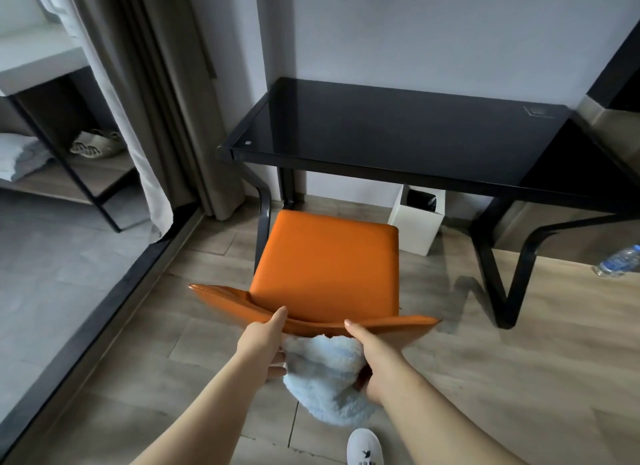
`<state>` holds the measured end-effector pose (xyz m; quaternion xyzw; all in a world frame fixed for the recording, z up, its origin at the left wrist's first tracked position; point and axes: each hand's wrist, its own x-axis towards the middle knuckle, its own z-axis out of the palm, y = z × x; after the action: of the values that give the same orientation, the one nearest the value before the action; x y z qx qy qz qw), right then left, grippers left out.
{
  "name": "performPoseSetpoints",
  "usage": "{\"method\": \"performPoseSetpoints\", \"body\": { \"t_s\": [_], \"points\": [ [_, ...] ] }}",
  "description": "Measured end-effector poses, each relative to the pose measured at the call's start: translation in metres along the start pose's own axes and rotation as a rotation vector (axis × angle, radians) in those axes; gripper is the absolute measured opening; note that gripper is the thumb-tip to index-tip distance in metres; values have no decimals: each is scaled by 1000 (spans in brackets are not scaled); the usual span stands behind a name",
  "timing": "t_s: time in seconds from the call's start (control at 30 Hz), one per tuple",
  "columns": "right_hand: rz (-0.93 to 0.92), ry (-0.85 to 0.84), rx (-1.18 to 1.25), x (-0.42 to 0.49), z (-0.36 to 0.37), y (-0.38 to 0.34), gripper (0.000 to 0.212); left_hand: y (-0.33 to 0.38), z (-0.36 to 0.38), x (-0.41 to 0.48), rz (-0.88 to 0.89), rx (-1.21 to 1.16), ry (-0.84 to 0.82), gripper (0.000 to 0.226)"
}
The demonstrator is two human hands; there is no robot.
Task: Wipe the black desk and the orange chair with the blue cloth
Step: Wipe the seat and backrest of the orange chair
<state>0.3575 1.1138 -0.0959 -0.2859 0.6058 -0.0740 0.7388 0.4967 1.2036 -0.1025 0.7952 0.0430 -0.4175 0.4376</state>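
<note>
The left hand (263, 340) is clasping the top edge of the orange chair (325, 264) at its backrest, thumb lying along the rim. The right hand (374, 354) is pinning the blue cloth (329, 388) against the rear of the backrest, fingers curling under the fabric. The left fingers seem to be touching the cloth too, though they are partly hidden. The chair is standing just before the black tabletop (398, 139), with a white bin (417, 222) sitting beneath it.

The wood-plank floor (554, 360) carries the black table (398, 142) against the wall, the orange chair (325, 260) before it, a white bin (415, 229) beneath the table, and a water bottle (618, 262) lying at right
</note>
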Motion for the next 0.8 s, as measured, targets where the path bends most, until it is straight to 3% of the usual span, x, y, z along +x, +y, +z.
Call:
{"method": "performPoseSetpoints", "body": {
  "t_s": [0.17,0.33,0.47,0.67,0.8],
  "points": [
    [-3,-8,-109,7,-18,3,32,-11,21,-13,-16,-34,-26,51],
    [-69,12,-150,17,-62,3,28,-26,68,-44,21,-26,-120,28],
    [-70,33,-201,24,-138,-12,9,-41,135,-73,-25,116,-163,20],
    [-104,61,-227,29,-255,-44,23,-39,247,-112,-35,160,-245,14],
    [-144,53,-214,30,-307,-74,18,-23,305,-121,27,197,-273,12]
  ]
}}
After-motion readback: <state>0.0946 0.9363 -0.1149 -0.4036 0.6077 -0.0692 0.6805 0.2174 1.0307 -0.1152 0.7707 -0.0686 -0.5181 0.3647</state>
